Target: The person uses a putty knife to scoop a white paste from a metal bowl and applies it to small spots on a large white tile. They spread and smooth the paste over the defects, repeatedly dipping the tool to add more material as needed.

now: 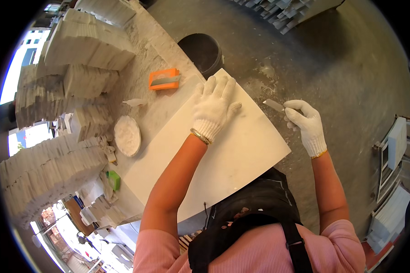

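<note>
A large white flat panel point(241, 136) lies across the table, its far right corners jutting past the edge. My left hand point(214, 104), in a white knit glove, rests flat on the panel near its far corner, fingers spread. Off the panel's right side, my gloved right hand point(306, 120) pinches a small flat metal blade point(274, 105) between thumb and fingers. The blade points left toward the panel and does not touch it. Beyond my left hand sits an orange box point(170, 73) with another strip-like blade point(166, 80) lying on it.
A round dish of whitish powder or paste point(127, 135) stands left of the panel. Stacks of pale slabs point(84, 43) line the table's left side, with a green block point(114, 180) near them. A dark bucket point(200, 52) stands past the table edge. Racks point(392, 150) hold panels at right.
</note>
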Motion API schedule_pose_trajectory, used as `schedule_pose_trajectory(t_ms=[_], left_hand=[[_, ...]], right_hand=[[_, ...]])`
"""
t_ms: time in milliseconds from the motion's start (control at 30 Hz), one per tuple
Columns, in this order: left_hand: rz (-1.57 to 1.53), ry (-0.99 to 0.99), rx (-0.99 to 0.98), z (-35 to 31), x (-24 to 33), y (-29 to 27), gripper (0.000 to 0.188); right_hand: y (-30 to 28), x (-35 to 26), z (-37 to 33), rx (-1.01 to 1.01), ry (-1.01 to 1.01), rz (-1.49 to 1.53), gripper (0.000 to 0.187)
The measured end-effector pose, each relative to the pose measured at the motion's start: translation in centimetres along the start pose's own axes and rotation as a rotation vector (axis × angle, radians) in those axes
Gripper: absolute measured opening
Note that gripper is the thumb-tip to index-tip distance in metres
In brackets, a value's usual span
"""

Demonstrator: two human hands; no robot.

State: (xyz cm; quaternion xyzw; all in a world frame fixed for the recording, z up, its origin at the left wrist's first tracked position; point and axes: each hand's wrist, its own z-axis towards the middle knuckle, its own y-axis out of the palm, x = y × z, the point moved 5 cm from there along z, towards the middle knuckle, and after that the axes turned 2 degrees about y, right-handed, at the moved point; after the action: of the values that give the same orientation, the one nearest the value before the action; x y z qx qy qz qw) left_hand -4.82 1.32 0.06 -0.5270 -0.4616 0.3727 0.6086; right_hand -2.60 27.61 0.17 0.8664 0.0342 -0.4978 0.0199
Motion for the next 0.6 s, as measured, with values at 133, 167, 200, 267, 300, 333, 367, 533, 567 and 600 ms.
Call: schedule_pose_trajectory(t_ms=[133, 167, 200, 267, 300, 333, 367, 533, 567, 600], left_hand=[[0.016, 0.061, 0.068, -1.4, -0.5, -0.6, 0.063], [0.022, 0.082, 0.073, -2.2, -0.9, -1.0, 0.062], [0.022, 0.059, 0.091, -3.4, -1.7, -1.1, 0.060], [0.009, 0.024, 0.133, -5.9, -3.1, -0.7, 0.058], [-0.003, -0.022, 0.099, -6.8, -3.7, -1.0, 0.057], [-0.011, -0.074, 0.066, -7.8, -4.3, -2.0, 0.056], [-0.019, -0.127, 0.033, -9.0, -4.9, -3.0, 0.055], [0.015, -0.318, 0.273, -18.3, -9.3, -6.7, 0.057], [-0.013, -0.375, 0.319, -20.5, -10.2, -7.4, 0.055], [-0.006, -0.383, 0.387, -22.8, -10.9, -7.8, 0.054]], right_hand=[[0.5, -0.6, 0.1, 0.008, -0.009, -0.018, 0.028], [0.8, -0.6, 0.1, 0.014, -0.014, -0.027, 0.028], [1.1, -0.8, 0.0, 0.009, -0.014, -0.029, 0.028], [1.5, -1.1, -0.1, 0.015, -0.015, -0.039, 0.028], [1.6, -1.2, -0.3, 0.016, -0.016, -0.046, 0.028], [1.9, -1.4, -0.4, 0.009, -0.019, -0.054, 0.028], [2.2, -1.5, -0.6, 0.002, -0.023, -0.061, 0.028], [4.5, -1.5, -1.9, -0.040, -0.049, -0.055, 0.027], [5.2, -1.5, -2.2, -0.054, -0.051, -0.051, 0.027], [5.8, -1.2, -2.4, -0.064, -0.069, -0.058, 0.027]])
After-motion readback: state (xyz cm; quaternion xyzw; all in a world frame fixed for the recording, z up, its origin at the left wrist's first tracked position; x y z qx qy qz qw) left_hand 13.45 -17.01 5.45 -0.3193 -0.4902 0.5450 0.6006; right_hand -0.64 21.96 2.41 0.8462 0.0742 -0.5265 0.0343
